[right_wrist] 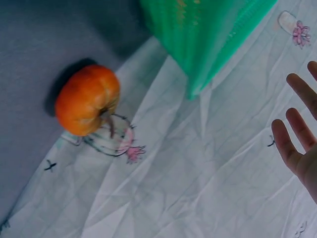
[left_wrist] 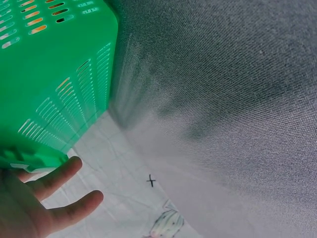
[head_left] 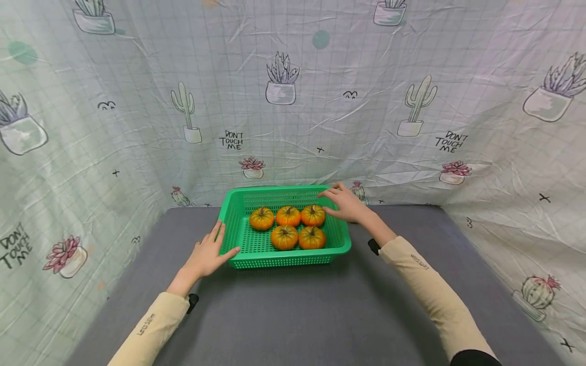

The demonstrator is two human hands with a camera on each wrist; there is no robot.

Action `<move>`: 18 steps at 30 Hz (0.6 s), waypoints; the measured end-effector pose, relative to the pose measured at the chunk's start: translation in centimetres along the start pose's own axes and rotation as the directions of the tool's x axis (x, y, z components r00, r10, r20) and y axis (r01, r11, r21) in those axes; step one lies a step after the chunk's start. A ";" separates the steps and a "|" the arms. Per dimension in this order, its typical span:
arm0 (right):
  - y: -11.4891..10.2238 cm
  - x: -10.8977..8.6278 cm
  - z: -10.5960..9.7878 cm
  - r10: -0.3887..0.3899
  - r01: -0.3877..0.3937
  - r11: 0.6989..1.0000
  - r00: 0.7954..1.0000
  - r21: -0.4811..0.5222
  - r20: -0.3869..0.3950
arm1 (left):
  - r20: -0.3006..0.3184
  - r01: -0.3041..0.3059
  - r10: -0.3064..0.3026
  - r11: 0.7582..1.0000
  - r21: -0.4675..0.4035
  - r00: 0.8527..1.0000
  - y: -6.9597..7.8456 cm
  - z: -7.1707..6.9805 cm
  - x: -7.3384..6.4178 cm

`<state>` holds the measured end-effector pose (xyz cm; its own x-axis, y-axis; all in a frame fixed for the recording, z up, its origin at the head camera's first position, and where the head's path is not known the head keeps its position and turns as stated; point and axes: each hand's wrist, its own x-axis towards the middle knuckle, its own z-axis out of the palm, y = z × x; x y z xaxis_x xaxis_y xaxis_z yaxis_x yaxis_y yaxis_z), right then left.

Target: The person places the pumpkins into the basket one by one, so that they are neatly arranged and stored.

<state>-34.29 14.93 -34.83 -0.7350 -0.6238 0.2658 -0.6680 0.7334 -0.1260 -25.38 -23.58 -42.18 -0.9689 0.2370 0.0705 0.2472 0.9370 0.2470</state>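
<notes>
Several small orange pumpkins (head_left: 284,238) sit in a green plastic basket (head_left: 284,262) at the back of the table. At the basket's left side, my left hand (head_left: 206,256) rests by the rim with fingers spread and the thumb reaching over it. In the left wrist view its fingers (left_wrist: 59,176) lie loosely beside the rim. Over the back right corner hovers my right hand (head_left: 345,203), fingers extended, holding nothing. One more pumpkin (right_wrist: 89,101) lies on the table outside the basket, in the right wrist view; in the head view my right hand mostly hides it.
Dark grey cloth covers the table (head_left: 293,315). Close behind the basket hangs a pale curtain (head_left: 316,132) printed with potted plants, which also runs along both sides.
</notes>
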 end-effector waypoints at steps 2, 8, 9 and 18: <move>0.4 -0.4 0.3 0.009 -0.009 1.000 1.000 0.008 -0.003 | 0.002 0.002 -0.002 1.000 0.004 1.000 0.0 0.1 0.0; 1.7 -1.5 1.1 0.022 -0.022 1.000 0.999 0.022 -0.028 | 0.002 -0.001 0.001 1.000 0.004 1.000 0.1 0.2 0.0; 1.9 -1.7 1.2 0.023 -0.022 1.000 0.999 0.019 -0.033 | 0.001 -0.002 0.002 1.000 0.004 1.000 0.1 0.2 0.0; 3.0 -2.8 1.5 0.001 0.003 0.999 0.994 0.037 -0.107 | -0.010 -0.001 0.001 1.000 0.010 1.000 0.1 0.2 0.1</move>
<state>-34.43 18.46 -37.39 -0.7192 -0.5902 0.3666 -0.6739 0.7211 -0.1611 -25.47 -23.45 -42.34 -0.9687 0.2350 0.0802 0.2476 0.9394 0.2372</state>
